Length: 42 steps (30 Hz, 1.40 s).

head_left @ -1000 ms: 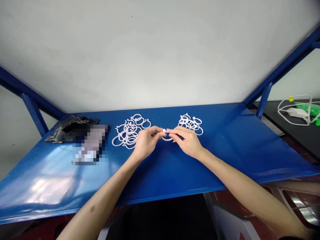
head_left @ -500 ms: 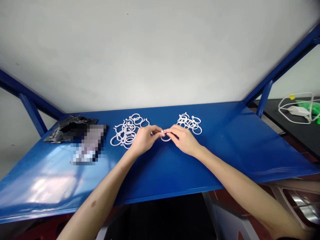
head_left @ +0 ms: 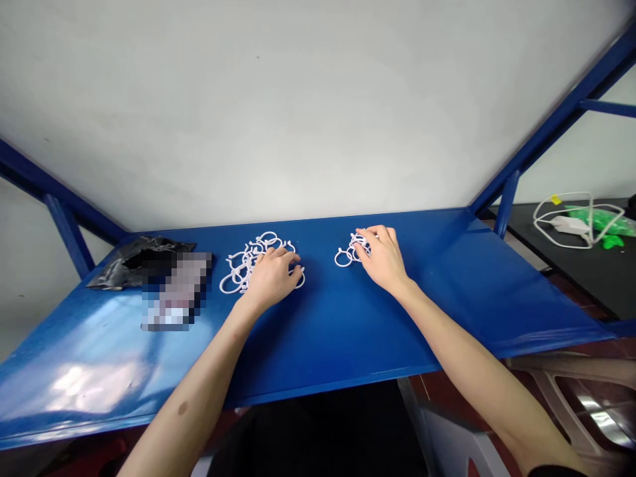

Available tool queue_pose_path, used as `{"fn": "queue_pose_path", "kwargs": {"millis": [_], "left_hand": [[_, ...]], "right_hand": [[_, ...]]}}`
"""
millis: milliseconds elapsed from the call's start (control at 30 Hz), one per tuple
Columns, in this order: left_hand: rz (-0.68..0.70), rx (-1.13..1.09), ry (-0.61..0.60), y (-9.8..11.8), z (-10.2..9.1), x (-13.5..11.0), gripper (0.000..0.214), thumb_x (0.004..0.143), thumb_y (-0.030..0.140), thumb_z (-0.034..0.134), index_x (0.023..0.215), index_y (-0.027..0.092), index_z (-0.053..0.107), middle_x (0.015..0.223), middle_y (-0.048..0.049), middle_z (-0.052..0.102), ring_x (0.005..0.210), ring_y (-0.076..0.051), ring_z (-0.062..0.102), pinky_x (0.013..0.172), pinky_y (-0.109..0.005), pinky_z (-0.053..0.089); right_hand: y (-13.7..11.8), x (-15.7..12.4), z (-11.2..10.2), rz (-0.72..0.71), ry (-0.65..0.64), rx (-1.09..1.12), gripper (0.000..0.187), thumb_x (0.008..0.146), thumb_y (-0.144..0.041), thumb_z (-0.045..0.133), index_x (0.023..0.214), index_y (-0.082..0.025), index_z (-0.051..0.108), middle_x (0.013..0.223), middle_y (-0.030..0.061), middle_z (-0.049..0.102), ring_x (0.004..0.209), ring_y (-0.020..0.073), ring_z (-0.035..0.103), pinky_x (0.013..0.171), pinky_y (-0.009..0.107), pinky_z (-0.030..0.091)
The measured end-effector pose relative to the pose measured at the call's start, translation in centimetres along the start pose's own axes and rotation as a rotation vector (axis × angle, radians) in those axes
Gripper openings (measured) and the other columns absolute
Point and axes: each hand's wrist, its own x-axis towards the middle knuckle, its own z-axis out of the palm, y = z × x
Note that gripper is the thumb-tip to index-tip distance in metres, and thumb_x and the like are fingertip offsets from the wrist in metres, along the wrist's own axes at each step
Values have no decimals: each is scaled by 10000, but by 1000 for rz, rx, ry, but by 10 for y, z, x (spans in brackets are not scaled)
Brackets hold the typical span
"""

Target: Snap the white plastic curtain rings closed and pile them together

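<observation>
- Hands drawn apart since the earlier frame.
- Left hand: fingers spread loose over left ring pile, on tabletop.
- Right hand: fingers laid on right ring pile; grasp cannot be told.

White wall behind blue metal table w/ angled struts; black bench rt.

Tabletop: blue and glossy, filling my view from 9 to 3 o'clock.
Black bag: crumpled, at 10 o'clock on the tabletop; beside it lies something I cannot make out.
Frame: blue struts at 9 and 2 o'clock, against the white wall.
Side table: black, at 3 o'clock, carrying a looped white cable and something green.
Chair: pale plastic, at 5 o'clock.
</observation>
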Motion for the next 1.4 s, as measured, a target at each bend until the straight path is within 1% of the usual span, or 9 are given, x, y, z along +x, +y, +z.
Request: {"fn": "queue_pose_path", "kwargs": {"millis": [100, 233, 400, 533, 667, 767, 1133, 1300, 1400], "left_hand": [[2, 28, -63, 1, -5, -1, 233, 883, 193, 551, 1018, 211, 741, 1064, -80, 750, 1038, -310, 642, 918, -466, 487], [-8, -29, -38, 8, -3, -1, 181, 922, 216, 555, 899, 201, 733, 926, -79, 753, 950, -285, 676, 853, -415, 500], [57, -283, 164, 31, 0, -7, 90, 924, 228, 607, 892, 212, 690, 885, -32, 733, 849, -201, 671, 800, -326, 515], [47, -512, 177, 46, -2, -13, 35, 895, 242, 658, 920, 218, 668, 884, -9, 739, 777, -157, 662, 758, -289, 530], [-106, -795, 53, 49, -4, -13, 184, 907, 335, 645, 1030, 209, 698, 884, -13, 773, 735, -152, 687, 697, -267, 539], [-141, -868, -3, 49, -3, -11, 210, 906, 383, 638, 951, 216, 759, 885, -12, 790, 744, -166, 699, 706, -273, 539], [-70, -558, 114, 50, 14, -18, 175, 911, 209, 635, 876, 246, 802, 801, -10, 774, 691, -161, 664, 715, -291, 519], [114, -458, 93, 40, 13, -8, 215, 971, 256, 564, 1019, 236, 773, 994, -36, 788, 897, -203, 692, 861, -338, 543], [143, -250, 187, 29, 11, -1, 325, 1002, 377, 526, 1196, 198, 716, 1158, -84, 752, 1077, -271, 636, 992, -422, 495]], "right_hand": [[-15, -5, -3, -110, -10, 66, 329, 989, -298, 573, 1259, -162, 703, 1155, 137, 662, 1123, 307, 528, 1000, 471, 504], [-35, -15, -2, -234, -176, 222, 282, 1009, -317, 568, 1220, -193, 709, 1051, 86, 724, 1060, 262, 589, 981, 443, 513], [-48, -23, 5, -75, -339, 314, 252, 989, -365, 615, 1135, -204, 740, 971, 69, 760, 965, 238, 679, 857, 386, 554], [-47, -22, 6, -44, -296, 386, 200, 1000, -226, 571, 1063, -212, 760, 886, 40, 764, 827, 189, 706, 793, 324, 544], [-44, -23, 5, -118, -219, 403, 227, 1015, -223, 545, 1085, -233, 761, 928, 34, 779, 859, 191, 711, 813, 323, 542], [-42, -25, 7, -198, -220, 318, 265, 1039, -238, 498, 1122, -223, 749, 920, 43, 775, 854, 197, 692, 805, 332, 537], [-45, -37, 10, -459, -261, -90, 309, 1034, -118, 419, 1019, -139, 727, 780, 74, 703, 732, 201, 583, 681, 319, 442], [-47, -30, 11, -394, -274, -98, 285, 1036, -159, 449, 1058, -158, 733, 817, 78, 720, 773, 216, 611, 696, 332, 464], [-39, -19, 6, -278, -206, -90, 287, 1051, -236, 458, 1149, -204, 726, 938, 77, 745, 873, 226, 639, 748, 339, 495]]}}
